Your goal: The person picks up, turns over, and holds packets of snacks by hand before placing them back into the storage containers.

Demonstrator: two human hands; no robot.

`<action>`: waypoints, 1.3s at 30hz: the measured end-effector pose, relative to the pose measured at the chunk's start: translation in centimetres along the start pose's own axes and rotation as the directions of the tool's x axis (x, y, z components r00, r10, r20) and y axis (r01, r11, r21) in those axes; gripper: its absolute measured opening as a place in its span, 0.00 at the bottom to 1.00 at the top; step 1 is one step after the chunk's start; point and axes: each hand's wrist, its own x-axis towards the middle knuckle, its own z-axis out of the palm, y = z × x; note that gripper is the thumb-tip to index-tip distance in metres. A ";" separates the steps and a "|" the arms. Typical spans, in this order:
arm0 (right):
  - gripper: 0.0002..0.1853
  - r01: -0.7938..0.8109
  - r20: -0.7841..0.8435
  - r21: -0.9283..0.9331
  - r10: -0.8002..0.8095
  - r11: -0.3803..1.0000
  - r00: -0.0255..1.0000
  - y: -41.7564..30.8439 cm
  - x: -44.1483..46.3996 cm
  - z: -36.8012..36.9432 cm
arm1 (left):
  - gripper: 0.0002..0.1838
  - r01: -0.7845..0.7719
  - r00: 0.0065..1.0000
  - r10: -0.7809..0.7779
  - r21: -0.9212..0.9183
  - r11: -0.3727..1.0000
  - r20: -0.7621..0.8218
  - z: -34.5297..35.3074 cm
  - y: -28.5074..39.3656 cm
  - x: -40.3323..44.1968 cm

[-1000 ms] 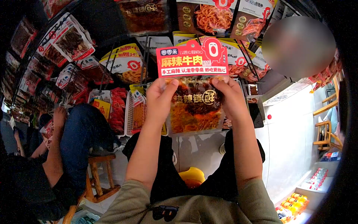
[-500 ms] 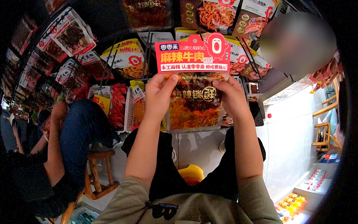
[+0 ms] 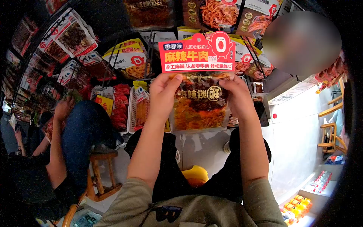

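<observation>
A clear snack packet with a red header card hangs upright between my two hands. Reddish-brown food shows through its window, below gold lettering. My left hand pinches the packet's upper left corner, thumb on the front. At the upper right corner my right hand grips it the same way. The header card stands above both hands, with a white cartoon figure at its right end. The fingers behind the packet are hidden.
Hanging packets fill the rack ahead. A white basket holds more packets. Left of me a person sits near a wooden stool. A yellow object is between my legs. Bottled drinks stand at lower right.
The packet and both hands have shifted very slightly right and up in view. My grip is the same. The seated person's hand at left has moved a little up and right.
</observation>
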 end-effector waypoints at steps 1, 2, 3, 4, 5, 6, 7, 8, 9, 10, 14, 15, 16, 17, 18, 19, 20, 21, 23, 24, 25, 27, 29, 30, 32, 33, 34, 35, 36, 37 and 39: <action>0.10 0.009 0.002 0.054 -0.009 0.999 1.000 -0.2 -0.1 0.4 | 0.09 0.009 1.000 -0.009 0.008 1.000 0.001 0.0 0.0 0.0; 0.10 0.008 0.002 0.055 -0.008 0.998 1.000 -0.2 -0.1 0.3 | 0.09 0.017 1.000 -0.017 0.016 1.000 0.002 0.0 0.0 0.0; 0.10 0.006 -0.004 0.037 -0.006 0.999 1.000 0.0 -0.1 0.1 | 0.09 0.019 1.000 -0.019 0.016 1.000 0.002 0.0 0.0 0.0; 0.10 0.004 -0.009 0.017 -0.004 1.000 1.000 0.1 0.0 -0.2 | 0.09 0.012 1.000 -0.012 0.020 1.000 0.009 0.0 -0.1 0.1; 0.10 0.005 -0.010 0.016 -0.005 1.000 1.000 0.2 0.1 -0.4 | 0.09 0.005 1.000 -0.006 0.024 1.000 0.017 0.0 -0.1 0.1; 0.10 0.011 0.002 0.019 -0.011 1.000 1.000 0.3 0.2 -0.5 | 0.09 0.006 1.000 -0.007 0.023 1.000 0.018 0.0 -0.1 0.1; 0.10 0.017 0.014 0.021 -0.017 1.000 1.000 0.4 0.3 -0.6 | 0.09 0.003 1.000 -0.003 0.033 0.999 0.003 0.1 -0.1 0.0; 0.10 0.020 0.014 0.019 -0.021 1.000 1.000 0.3 0.3 -0.5 | 0.09 -0.003 1.000 0.003 0.043 0.999 -0.010 0.2 -0.1 0.1; 0.10 0.009 -0.001 0.022 -0.009 1.000 1.000 0.1 0.2 -0.2 | 0.09 -0.005 1.000 0.005 0.041 0.999 -0.009 0.1 -0.1 0.1; 0.10 -0.004 -0.015 0.025 0.005 1.000 1.000 0.0 0.1 0.0 | 0.09 0.014 1.000 -0.014 0.045 0.999 0.002 0.0 0.0 0.1; 0.12 -0.022 -0.015 0.049 0.023 0.999 1.000 -0.3 -0.1 0.3 | 0.09 0.027 1.000 -0.028 0.041 0.999 0.014 0.1 0.6 -0.1; 0.13 -0.025 -0.001 0.003 0.025 1.000 1.000 -0.4 -0.3 0.3 | 0.09 0.026 1.000 -0.027 0.041 0.999 0.011 0.0 0.6 -0.1; 0.14 -0.026 0.014 -0.043 0.027 0.999 1.000 -0.6 -0.4 0.3 | 0.08 0.009 1.000 -0.009 0.025 1.000 -0.007 0.0 0.5 -0.1; 0.14 -0.026 0.016 -0.043 0.026 0.999 1.000 -0.5 -0.4 0.3 | 0.08 -0.008 1.000 0.008 0.009 1.000 -0.026 0.0 0.4 0.0; 0.14 0.006 0.052 -0.097 -0.001 0.995 0.999 -0.3 -0.4 0.2 | 0.08 -0.010 1.000 0.010 0.010 1.000 -0.028 -0.1 0.5 0.1; 0.14 0.040 0.089 -0.148 -0.027 0.988 0.996 -0.1 -0.4 0.2 | 0.08 0.008 0.999 -0.008 0.001 1.000 -0.042 -0.2 0.5 0.2; 0.14 0.041 0.092 -0.148 -0.027 0.988 0.995 -0.2 -0.5 0.4 | 0.09 0.026 0.998 -0.026 -0.009 1.000 -0.056 -0.3 0.5 0.3; 0.14 0.058 0.094 -0.157 -0.043 0.986 0.995 -0.3 -0.6 0.7 | 0.09 0.024 0.998 -0.024 -0.009 1.000 -0.056 -0.4 0.5 0.4; 0.14 0.078 0.096 -0.168 -0.062 0.983 0.993 -0.2 -0.6 0.5 | 0.08 0.041 0.997 -0.043 -0.040 0.998 -0.057 -0.3 0.3 0.5; 0.14 0.092 0.108 -0.150 -0.077 0.984 0.991 0.2 -0.4 0.1 | 0.08 0.040 0.997 -0.042 -0.041 0.998 -0.057 -0.4 0.2 0.5; 0.13 0.107 0.121 -0.131 -0.091 0.986 0.988 0.5 -0.2 -0.1 | 0.08 0.053 0.998 -0.055 -0.053 0.997 -0.041 -0.5 0.1 0.6; 0.13 0.112 0.097 -0.094 -0.103 0.989 0.990 0.5 -0.2 -0.1 | 0.08 0.064 0.998 -0.066 -0.064 0.996 -0.025 -0.7 0.0 0.6; 0.13 0.123 0.072 -0.057 -0.119 0.991 0.990 0.4 -0.1 -0.3 | 0.08 0.097 0.995 -0.096 -0.074 0.993 0.010 -0.6 0.0 0.6; 0.13 0.145 0.047 -0.050 -0.143 0.988 0.989 0.3 -0.1 -0.4 | 0.08 0.092 0.996 -0.092 -0.076 0.993 0.011 -0.5 0.1 0.4; 0.12 0.173 0.024 -0.046 -0.172 0.984 0.985 -0.2 -0.1 -0.1 | 0.08 0.190 0.976 -0.187 -0.022 0.981 0.113 -0.2 0.5 0.0; 0.12 0.192 0.010 -0.019 -0.192 0.981 0.981 -0.7 -0.2 0.5 | 0.08 0.218 0.968 -0.226 0.082 0.973 0.109 -0.2 0.4 0.0; 0.12 0.212 -0.005 0.007 -0.212 0.977 0.977 -1.1 -0.2 0.8 | 0.08 0.211 0.969 -0.220 0.079 0.974 0.113 -0.2 0.2 0.1; 0.12 0.217 -0.004 0.004 -0.217 0.976 0.976 -1.1 -0.1 0.7 | 0.08 0.209 0.964 -0.218 0.077 0.975 0.155 -0.3 0.1 0.1; 0.12 0.220 0.014 -0.037 -0.219 0.975 0.976 -0.9 0.0 0.3 | 0.08 0.208 0.956 -0.219 0.075 0.975 0.195 -0.3 0.0 0.1; 0.11 0.224 0.035 -0.077 -0.222 0.972 0.975 -0.7 0.1 0.0 | 0.08 0.204 0.957 -0.214 0.072 0.976 0.196 -0.3 0.1 0.1; 0.11 0.211 0.041 -0.141 -0.207 0.967 0.978 -0.6 0.3 0.1 | 0.08 0.207 0.966 -0.209 0.029 0.978 0.154 -0.4 0.4 0.1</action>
